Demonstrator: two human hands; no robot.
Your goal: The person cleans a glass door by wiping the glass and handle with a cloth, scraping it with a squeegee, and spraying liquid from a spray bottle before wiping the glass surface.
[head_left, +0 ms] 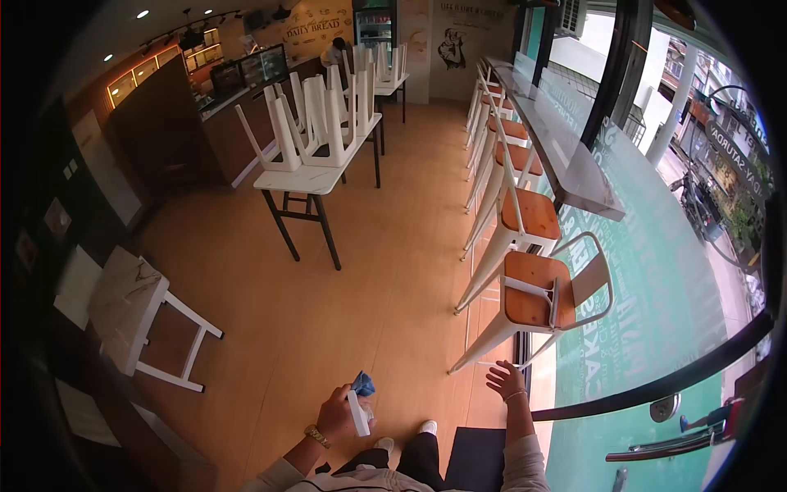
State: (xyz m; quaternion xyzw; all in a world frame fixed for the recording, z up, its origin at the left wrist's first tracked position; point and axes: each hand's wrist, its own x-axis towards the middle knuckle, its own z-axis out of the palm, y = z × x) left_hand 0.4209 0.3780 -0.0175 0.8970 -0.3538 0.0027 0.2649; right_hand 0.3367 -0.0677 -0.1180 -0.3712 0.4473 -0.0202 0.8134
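Note:
My left hand, with a gold-coloured band at its wrist, is closed in front of my body. From its grip a crumpled blue cloth sticks out at the top. Against the same hand is a white, narrow, straight-edged object whose kind I cannot make out. My right hand reaches forward with fingers apart and nothing in them. It is close to the lower legs of the nearest white bar chair, which has a wooden seat. Whether it touches that chair, I cannot tell.
A row of bar chairs lines the window counter. White stools stand upturned on a long table. A small marble-top table is at left, a glass door with a handle at right. Another person is far back.

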